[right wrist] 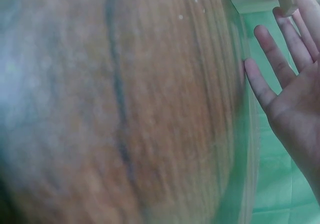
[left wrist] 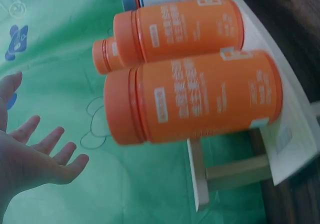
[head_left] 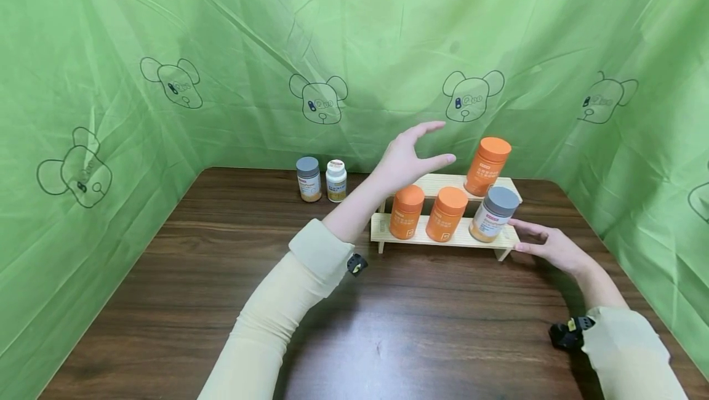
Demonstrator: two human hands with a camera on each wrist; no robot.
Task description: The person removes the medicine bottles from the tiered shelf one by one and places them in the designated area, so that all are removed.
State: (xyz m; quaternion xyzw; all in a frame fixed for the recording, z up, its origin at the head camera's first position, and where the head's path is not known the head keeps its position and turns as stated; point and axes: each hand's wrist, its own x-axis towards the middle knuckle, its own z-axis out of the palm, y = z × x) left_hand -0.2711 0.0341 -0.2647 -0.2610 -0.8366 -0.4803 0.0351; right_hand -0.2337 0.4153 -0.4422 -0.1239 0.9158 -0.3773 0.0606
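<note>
A two-tier wooden rack (head_left: pixel 382 231) stands on the table. On its lower step are two orange bottles, a left one (head_left: pixel 407 214) and a middle one (head_left: pixel 445 216), plus a grey-lidded bottle (head_left: pixel 490 221) at the right end. Another orange bottle (head_left: pixel 485 169) is on the right part of the upper step. My left hand (head_left: pixel 403 159) hovers above the rack's left side, thumb and fingers spread, holding nothing; the left wrist view shows it apart from the bottles. My right hand (head_left: pixel 554 248) is at the rack's right end, its fingers extended; contact is hard to tell.
Left of the rack, a second grey-lidded bottle (head_left: pixel 308 180) and a small white-capped bottle (head_left: pixel 336 181) stand near the table's back edge. Green cloth (head_left: pixel 238 123) printed with bear heads encloses the dark wooden table (head_left: pixel 221 252) at the back and sides.
</note>
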